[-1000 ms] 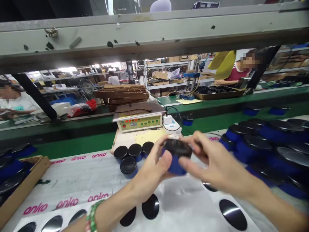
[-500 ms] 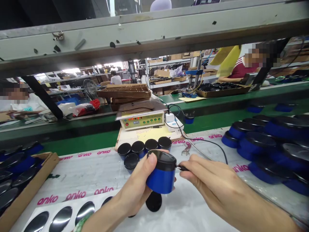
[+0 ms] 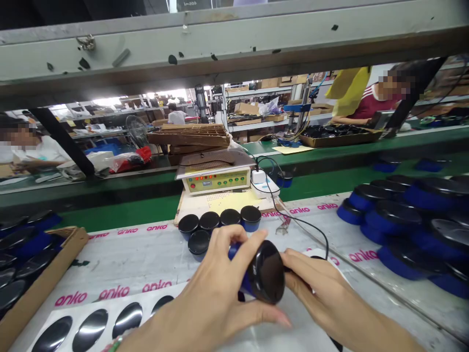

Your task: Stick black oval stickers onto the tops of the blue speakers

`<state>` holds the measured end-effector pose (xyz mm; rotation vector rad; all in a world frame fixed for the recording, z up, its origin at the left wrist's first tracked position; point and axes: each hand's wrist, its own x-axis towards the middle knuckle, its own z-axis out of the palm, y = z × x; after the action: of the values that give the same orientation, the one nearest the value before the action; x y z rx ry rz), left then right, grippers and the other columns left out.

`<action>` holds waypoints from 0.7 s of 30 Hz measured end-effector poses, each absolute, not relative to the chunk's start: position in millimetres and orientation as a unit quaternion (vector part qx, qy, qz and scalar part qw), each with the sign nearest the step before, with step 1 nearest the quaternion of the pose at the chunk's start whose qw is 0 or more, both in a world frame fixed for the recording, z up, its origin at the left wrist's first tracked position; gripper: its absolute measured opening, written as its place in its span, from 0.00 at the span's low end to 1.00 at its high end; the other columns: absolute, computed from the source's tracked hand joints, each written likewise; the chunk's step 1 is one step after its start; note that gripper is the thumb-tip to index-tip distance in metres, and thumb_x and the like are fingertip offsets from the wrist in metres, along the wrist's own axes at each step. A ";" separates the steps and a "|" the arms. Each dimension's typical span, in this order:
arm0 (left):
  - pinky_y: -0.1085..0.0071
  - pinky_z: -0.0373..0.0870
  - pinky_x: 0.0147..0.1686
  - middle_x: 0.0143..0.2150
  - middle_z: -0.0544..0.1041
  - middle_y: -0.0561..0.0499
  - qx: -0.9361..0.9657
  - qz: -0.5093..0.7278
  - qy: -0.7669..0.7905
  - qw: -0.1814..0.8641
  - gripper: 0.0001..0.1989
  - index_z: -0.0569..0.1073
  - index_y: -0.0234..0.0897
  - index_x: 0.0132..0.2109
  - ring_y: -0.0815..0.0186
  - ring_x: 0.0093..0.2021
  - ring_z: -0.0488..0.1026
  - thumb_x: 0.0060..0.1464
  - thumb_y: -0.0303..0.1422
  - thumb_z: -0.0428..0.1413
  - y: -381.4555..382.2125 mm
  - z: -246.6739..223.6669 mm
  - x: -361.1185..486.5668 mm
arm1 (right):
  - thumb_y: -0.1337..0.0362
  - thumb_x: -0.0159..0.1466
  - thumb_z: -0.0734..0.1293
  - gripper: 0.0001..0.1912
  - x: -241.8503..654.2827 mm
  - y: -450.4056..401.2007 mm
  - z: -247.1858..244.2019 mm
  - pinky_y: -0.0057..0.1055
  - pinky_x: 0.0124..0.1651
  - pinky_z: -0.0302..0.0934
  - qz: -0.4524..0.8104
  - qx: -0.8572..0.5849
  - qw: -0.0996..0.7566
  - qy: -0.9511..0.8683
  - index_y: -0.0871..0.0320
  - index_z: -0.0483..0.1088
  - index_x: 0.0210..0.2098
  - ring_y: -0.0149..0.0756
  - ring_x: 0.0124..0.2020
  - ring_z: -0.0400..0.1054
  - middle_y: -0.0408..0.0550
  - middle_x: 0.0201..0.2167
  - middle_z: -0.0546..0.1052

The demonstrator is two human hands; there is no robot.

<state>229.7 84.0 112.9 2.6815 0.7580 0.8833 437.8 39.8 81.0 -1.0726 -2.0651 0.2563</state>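
Note:
A blue cup-shaped part with a glossy black top is tilted on its side, its black face turned to the right and toward me. My left hand grips its blue body, thumb below and fingers above. Close against its right side is my right hand, fingers pinched together; what they hold is hidden behind the part. Just beyond stand several upright blue parts with black tops. At the lower left lies a white sheet with black oval discs.
At the left is a cardboard box of blue parts. More blue parts are stacked at the right. A control box with cables stands behind. A metal beam crosses above. Two people sit beyond the green bench, one further back.
My left hand has turned the blue part from nearly upright onto its side and moved it slightly right. The thin tool seen in my right hand is now hidden.

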 end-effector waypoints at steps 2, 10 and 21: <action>0.62 0.70 0.55 0.49 0.61 0.42 0.914 0.351 0.202 -0.003 0.34 0.56 0.35 0.62 0.58 0.55 0.65 0.54 0.45 0.57 80.6 109.1 230.8 | 0.73 0.68 0.55 0.09 437.2 37.7 75.4 0.25 0.28 0.59 0.097 -0.421 0.405 -0.806 0.53 0.61 0.40 0.29 0.26 0.66 0.40 0.28 0.69; 0.51 0.62 0.62 0.38 0.66 0.51 0.918 0.365 0.111 -0.104 0.19 0.67 0.35 0.51 0.69 0.38 0.74 0.52 0.18 0.54 69.3 111.8 235.9 | 0.74 0.66 0.55 0.09 434.8 29.2 73.5 0.24 0.28 0.63 0.059 -0.421 0.428 -0.798 0.53 0.60 0.37 0.30 0.26 0.70 0.41 0.26 0.70; 0.51 0.65 0.59 0.34 0.68 0.52 0.931 0.329 0.107 -0.117 0.13 0.71 0.38 0.42 0.68 0.36 0.75 0.53 0.18 0.51 72.8 114.7 238.0 | 0.72 0.67 0.56 0.14 436.0 24.9 67.1 0.24 0.33 0.65 0.070 -0.437 0.421 -0.792 0.50 0.62 0.48 0.31 0.30 0.71 0.41 0.29 0.72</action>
<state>238.0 72.8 114.7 3.1647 0.3644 1.1187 436.0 24.9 67.1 -1.0944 -1.9833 0.1751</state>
